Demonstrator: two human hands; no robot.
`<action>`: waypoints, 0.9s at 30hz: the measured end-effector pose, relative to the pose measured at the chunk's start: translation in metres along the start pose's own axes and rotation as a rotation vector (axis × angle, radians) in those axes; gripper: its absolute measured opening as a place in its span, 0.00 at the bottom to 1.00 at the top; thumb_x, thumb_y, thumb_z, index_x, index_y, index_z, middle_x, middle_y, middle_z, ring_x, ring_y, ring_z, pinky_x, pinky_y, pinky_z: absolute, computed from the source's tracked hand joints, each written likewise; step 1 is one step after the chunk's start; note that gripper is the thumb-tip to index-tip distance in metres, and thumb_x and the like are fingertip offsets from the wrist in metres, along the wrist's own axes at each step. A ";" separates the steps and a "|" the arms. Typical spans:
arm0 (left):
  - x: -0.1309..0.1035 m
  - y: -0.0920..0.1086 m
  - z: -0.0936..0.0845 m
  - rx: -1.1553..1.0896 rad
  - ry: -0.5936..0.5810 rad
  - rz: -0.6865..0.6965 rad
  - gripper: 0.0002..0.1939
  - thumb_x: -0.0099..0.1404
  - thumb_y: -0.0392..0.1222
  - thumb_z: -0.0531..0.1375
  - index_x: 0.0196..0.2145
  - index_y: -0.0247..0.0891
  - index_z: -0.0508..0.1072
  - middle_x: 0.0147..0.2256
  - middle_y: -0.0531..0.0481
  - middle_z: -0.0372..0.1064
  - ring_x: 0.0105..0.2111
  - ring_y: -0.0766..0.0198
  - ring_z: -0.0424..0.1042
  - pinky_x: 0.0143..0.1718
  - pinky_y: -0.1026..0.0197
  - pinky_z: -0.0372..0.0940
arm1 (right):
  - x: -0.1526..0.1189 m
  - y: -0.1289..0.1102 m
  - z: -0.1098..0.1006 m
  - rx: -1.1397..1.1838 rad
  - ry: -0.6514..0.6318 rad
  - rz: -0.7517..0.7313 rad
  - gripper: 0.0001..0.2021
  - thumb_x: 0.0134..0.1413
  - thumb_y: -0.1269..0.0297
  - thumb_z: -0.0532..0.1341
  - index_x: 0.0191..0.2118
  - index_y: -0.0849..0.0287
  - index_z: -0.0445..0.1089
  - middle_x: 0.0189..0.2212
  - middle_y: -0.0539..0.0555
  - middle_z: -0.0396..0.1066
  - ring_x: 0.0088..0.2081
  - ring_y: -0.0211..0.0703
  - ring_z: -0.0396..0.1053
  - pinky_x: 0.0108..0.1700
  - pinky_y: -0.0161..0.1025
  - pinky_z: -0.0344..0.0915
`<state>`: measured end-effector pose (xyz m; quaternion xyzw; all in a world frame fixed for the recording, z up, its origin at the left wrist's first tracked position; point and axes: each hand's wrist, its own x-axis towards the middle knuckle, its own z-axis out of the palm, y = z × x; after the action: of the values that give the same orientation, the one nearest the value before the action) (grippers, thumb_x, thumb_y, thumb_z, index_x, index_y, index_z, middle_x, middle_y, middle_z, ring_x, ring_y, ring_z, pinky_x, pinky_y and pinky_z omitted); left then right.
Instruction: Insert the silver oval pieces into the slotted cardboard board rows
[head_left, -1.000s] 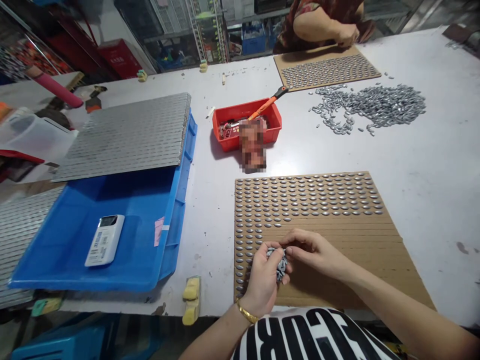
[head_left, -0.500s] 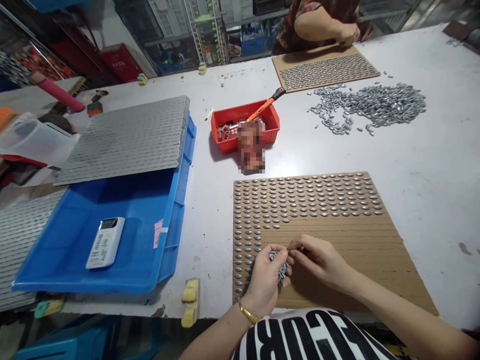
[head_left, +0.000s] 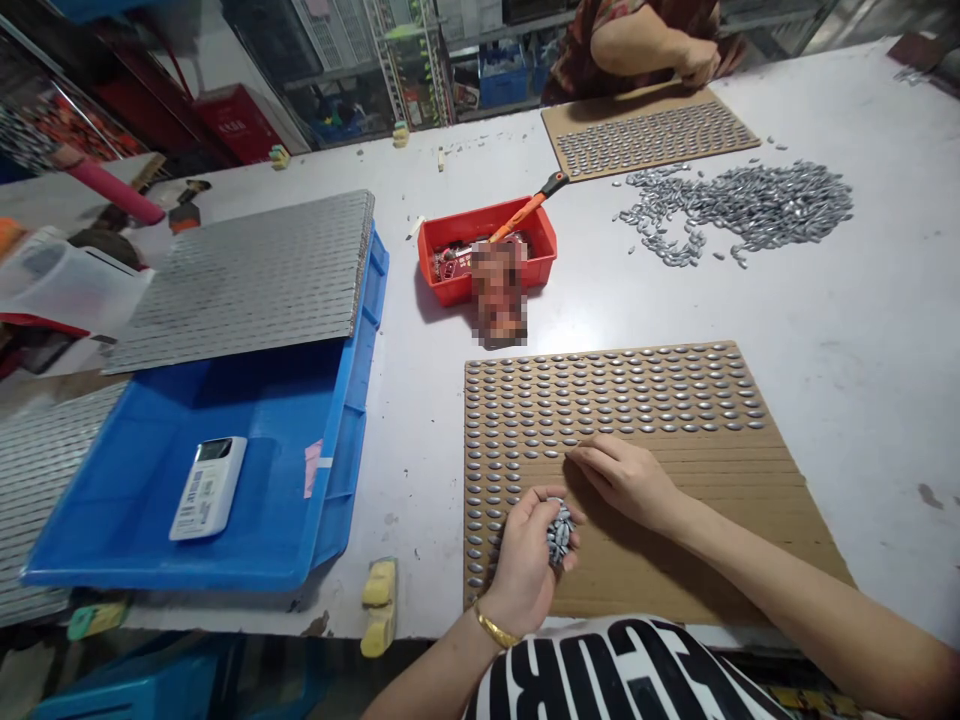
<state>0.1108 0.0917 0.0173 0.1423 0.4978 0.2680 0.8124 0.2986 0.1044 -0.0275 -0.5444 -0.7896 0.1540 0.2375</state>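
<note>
Cupped in my left hand [head_left: 531, 545] is a handful of small silver, pointed-oval pieces [head_left: 559, 533]. My right hand [head_left: 626, 478] reaches over the brown cardboard sheet [head_left: 712, 530], its fingertips pinched at the end of a short row of the same pieces. One silver piece [head_left: 571, 455] shows right at those fingertips. Evenly spaced rows of such pieces cover the far part of the cardboard and run down its left side. My left hand hovers over the near left part and hides some of them.
A loose heap of silver pieces [head_left: 780, 205] lies at the back right. Behind the cardboard stands a red bin [head_left: 442, 290] with an orange-handled tool [head_left: 525, 215]. At left is a blue crate [head_left: 300, 550] bearing stacked sheets [head_left: 247, 270]. Across the table a co-worker's hand [head_left: 697, 65] rests over another sheet.
My right hand has moved from beside my left hand up and forward to the row's end on the cardboard. My left hand has opened slightly around its handful.
</note>
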 end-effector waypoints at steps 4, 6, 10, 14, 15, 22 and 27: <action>-0.002 0.001 0.003 0.007 -0.002 -0.018 0.12 0.59 0.44 0.61 0.40 0.38 0.67 0.29 0.50 0.69 0.23 0.71 0.63 0.17 0.70 0.49 | 0.001 -0.002 0.002 -0.118 -0.030 -0.031 0.12 0.60 0.75 0.51 0.41 0.60 0.71 0.34 0.57 0.70 0.36 0.40 0.66 0.37 0.33 0.62; -0.002 0.002 0.004 0.021 -0.016 -0.018 0.14 0.58 0.45 0.62 0.40 0.37 0.69 0.29 0.51 0.68 0.23 0.72 0.62 0.17 0.70 0.49 | 0.001 -0.002 0.002 -0.142 -0.046 -0.040 0.12 0.59 0.75 0.51 0.39 0.60 0.71 0.33 0.56 0.69 0.35 0.40 0.64 0.35 0.33 0.61; -0.001 0.003 0.003 0.021 -0.021 0.005 0.18 0.56 0.46 0.65 0.42 0.35 0.73 0.29 0.51 0.66 0.24 0.72 0.61 0.18 0.70 0.49 | 0.005 -0.003 0.001 -0.134 -0.054 -0.023 0.11 0.57 0.76 0.52 0.34 0.60 0.71 0.30 0.56 0.67 0.32 0.40 0.63 0.33 0.33 0.60; 0.000 0.002 0.000 -0.004 -0.014 0.033 0.18 0.56 0.46 0.65 0.42 0.35 0.73 0.31 0.49 0.68 0.25 0.71 0.63 0.18 0.69 0.50 | 0.007 -0.008 -0.009 0.081 -0.036 0.049 0.10 0.61 0.72 0.51 0.39 0.59 0.70 0.34 0.57 0.69 0.35 0.41 0.66 0.37 0.36 0.63; 0.000 0.002 0.000 -0.003 -0.012 0.045 0.17 0.56 0.47 0.65 0.41 0.36 0.72 0.32 0.49 0.69 0.25 0.71 0.63 0.18 0.69 0.50 | 0.006 -0.011 -0.013 0.180 -0.034 0.084 0.10 0.62 0.70 0.51 0.41 0.59 0.70 0.35 0.57 0.69 0.36 0.41 0.67 0.38 0.37 0.64; 0.001 0.006 0.008 -0.019 -0.047 0.075 0.16 0.53 0.48 0.67 0.34 0.38 0.67 0.27 0.53 0.67 0.23 0.72 0.63 0.18 0.70 0.49 | -0.013 -0.037 -0.024 0.963 -0.147 0.412 0.09 0.61 0.60 0.58 0.42 0.59 0.68 0.34 0.54 0.72 0.34 0.40 0.70 0.35 0.37 0.68; 0.007 -0.001 0.013 -0.012 -0.057 0.043 0.17 0.53 0.47 0.68 0.34 0.37 0.68 0.27 0.54 0.65 0.23 0.73 0.61 0.18 0.70 0.49 | -0.019 -0.041 -0.021 0.842 0.032 0.385 0.07 0.61 0.61 0.58 0.35 0.58 0.69 0.30 0.53 0.70 0.32 0.40 0.69 0.35 0.38 0.67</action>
<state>0.1257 0.0957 0.0176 0.1558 0.4698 0.2843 0.8210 0.2834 0.0718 0.0072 -0.5398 -0.5391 0.4941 0.4170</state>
